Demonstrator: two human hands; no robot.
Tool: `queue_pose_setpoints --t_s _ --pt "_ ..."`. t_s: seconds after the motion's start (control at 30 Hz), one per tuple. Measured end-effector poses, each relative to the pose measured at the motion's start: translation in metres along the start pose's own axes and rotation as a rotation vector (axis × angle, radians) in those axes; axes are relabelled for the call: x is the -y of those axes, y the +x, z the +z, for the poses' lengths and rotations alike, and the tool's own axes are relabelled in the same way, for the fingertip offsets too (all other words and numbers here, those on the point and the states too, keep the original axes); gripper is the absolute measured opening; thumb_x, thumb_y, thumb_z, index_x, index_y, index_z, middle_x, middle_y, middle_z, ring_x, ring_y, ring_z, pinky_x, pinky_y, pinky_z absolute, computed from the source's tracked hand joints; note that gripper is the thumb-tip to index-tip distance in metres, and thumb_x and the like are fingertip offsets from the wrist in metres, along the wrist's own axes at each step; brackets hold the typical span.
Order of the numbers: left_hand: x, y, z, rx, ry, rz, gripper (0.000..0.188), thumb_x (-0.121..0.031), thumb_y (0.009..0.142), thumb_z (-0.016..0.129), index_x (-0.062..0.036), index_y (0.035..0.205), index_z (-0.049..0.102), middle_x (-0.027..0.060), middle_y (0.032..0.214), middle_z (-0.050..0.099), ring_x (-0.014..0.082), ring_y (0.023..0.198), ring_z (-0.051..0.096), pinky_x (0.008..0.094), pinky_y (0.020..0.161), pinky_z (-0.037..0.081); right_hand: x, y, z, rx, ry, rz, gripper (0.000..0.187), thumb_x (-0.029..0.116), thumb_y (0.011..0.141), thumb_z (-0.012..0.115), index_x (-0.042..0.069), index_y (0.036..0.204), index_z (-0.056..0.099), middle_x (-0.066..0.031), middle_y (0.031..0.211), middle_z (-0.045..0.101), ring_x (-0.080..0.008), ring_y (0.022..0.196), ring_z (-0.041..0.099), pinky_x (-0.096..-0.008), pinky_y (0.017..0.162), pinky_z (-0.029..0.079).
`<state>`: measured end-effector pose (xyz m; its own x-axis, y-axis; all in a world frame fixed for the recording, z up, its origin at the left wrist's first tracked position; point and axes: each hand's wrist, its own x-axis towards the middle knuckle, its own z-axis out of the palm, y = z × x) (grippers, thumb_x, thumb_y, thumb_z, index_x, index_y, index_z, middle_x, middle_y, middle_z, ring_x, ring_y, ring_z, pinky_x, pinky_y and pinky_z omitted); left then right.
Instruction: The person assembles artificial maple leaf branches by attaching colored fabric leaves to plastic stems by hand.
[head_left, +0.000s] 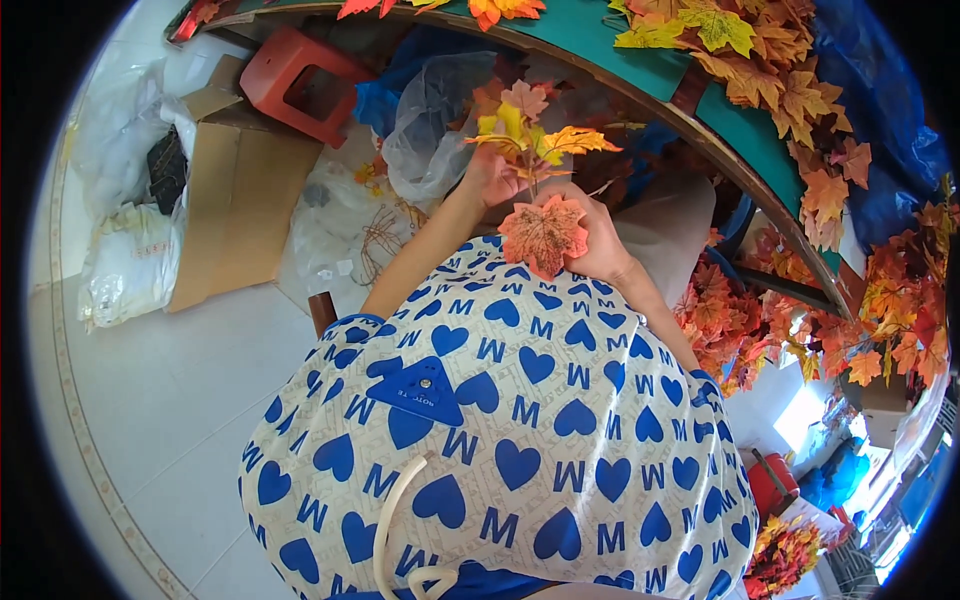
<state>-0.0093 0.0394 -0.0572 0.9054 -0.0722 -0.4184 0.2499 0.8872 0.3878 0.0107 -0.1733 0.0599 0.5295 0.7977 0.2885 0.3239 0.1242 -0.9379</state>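
Leaf sprig (546, 150) is up in front of the apron (520, 400), near the green worktop (745, 125). Right hand (598, 236) is clamped on it; left hand (490, 178) is at the stem, fingertips partly hidden, can't tell if closed. Red stool (262, 78) stands beyond a cardboard box (235, 200).

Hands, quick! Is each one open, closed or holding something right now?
Left hand: at the leaf sprig, partly hidden by leaves; its grip can't be told.
Right hand: closed, holding the sprig.
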Motion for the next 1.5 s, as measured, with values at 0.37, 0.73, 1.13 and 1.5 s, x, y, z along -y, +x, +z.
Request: queue_pose_setpoints --t_s 0.37,0.73,1.13,1.5 --pt "-0.048 -0.041 0.038 0.087 -0.077 0.471 0.104 -0.072 0.064 0.06 -0.0015 0.135 0.033 0.0177 0.138 0.036 0.0399 0.125 0.034 0.0564 0.104 0.025 -0.004 0.007 -0.028 -0.011 -0.346 -0.136 0.035 0.011 0.061 0.072 0.005 0.093 0.058 -0.0098 0.091 0.063 -0.0312 0.085 0.06 -0.0369 0.078 0.047" --pt "-0.059 -0.046 0.072 0.076 0.001 0.698 0.072 -0.045 0.08 0.064 -0.0119 0.136 0.034 0.0117 0.136 0.041 0.035 0.123 0.039 0.0502 0.103 0.031 -0.034 0.002 -0.047 -0.197 0.051 0.072 0.031 0.008 0.074 0.067 0.003 0.103 0.054 -0.0094 0.101 0.062 -0.0243 0.09 0.061 -0.0345 0.079 0.05" --pt "-0.067 -0.044 0.07 -0.009 -0.076 0.677 0.033 -0.015 0.086 0.058 -0.0087 0.118 0.05 0.0086 0.115 0.058 0.0263 0.106 0.055 0.0461 0.096 0.04 -0.049 0.04 -0.022 -0.225 -0.162 -0.037 0.032 0.009 0.073 0.068 0.009 0.103 0.056 -0.0064 0.105 0.06 -0.0261 0.093 0.059 -0.0318 0.077 0.049" --pt "-0.08 -0.044 0.016 -0.167 0.024 0.518 0.034 -0.023 0.09 0.055 -0.0047 0.118 0.05 0.0111 0.116 0.057 0.0257 0.106 0.055 0.0403 0.092 0.044 -0.028 0.047 -0.031 -0.114 0.498 0.236 0.023 -0.002 0.086 0.051 -0.002 0.108 0.054 -0.0099 0.096 0.063 -0.0197 0.081 0.063 -0.0289 0.071 0.053"
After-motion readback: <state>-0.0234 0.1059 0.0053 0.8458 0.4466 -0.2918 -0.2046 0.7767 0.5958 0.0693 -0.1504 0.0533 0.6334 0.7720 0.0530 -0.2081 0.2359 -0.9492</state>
